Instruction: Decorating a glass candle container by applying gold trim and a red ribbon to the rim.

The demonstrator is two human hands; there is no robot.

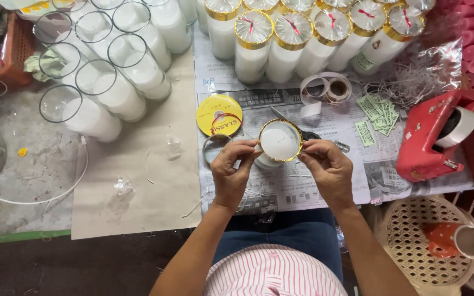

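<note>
A white candle in a glass jar (279,141) stands on the newspaper right in front of me, with a gold band around its rim. My left hand (231,167) pinches the rim's left side and my right hand (327,164) pinches its right side. Scissors (282,115) lie partly hidden behind the jar. A yellow ribbon spool (219,114) with red ribbon lies just left of it.
Open glass candle jars (111,82) stand at the back left. Gold-capped, ribbon-tied candles (292,38) line the back. A tape roll (327,87), green labels (378,112) and a red tape dispenser (432,137) lie right. A wicker stool (412,241) holds a red cup (456,241).
</note>
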